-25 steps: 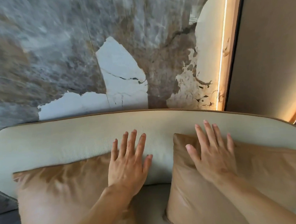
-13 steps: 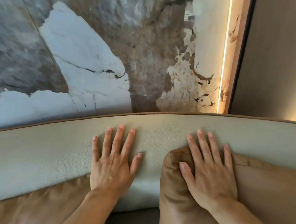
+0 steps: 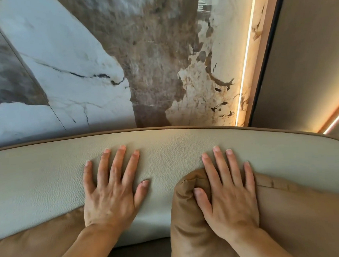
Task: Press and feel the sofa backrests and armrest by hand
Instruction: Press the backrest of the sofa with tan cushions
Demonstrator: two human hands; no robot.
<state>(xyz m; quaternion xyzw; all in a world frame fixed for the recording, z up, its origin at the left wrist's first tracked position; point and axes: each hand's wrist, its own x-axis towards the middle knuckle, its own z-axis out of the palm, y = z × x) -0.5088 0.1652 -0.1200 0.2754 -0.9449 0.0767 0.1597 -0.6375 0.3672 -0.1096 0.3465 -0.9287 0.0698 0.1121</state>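
The cream leather sofa backrest curves across the view, edged with brown piping along its top. My left hand lies flat on it with fingers spread, palm down. My right hand rests flat on the top of a tan cushion, and its fingertips reach onto the backrest. A second tan cushion leans against the backrest at the lower left, under my left wrist. No armrest shows.
Behind the sofa rises a marble-patterned wall in white, grey and brown. A lit vertical strip and a dark plain panel stand at the right. The sofa seat shows between the cushions.
Both hands have slid up from the cushions towards the backrest; the left one now lies fully on it. The view has moved closer and shifted to the right.
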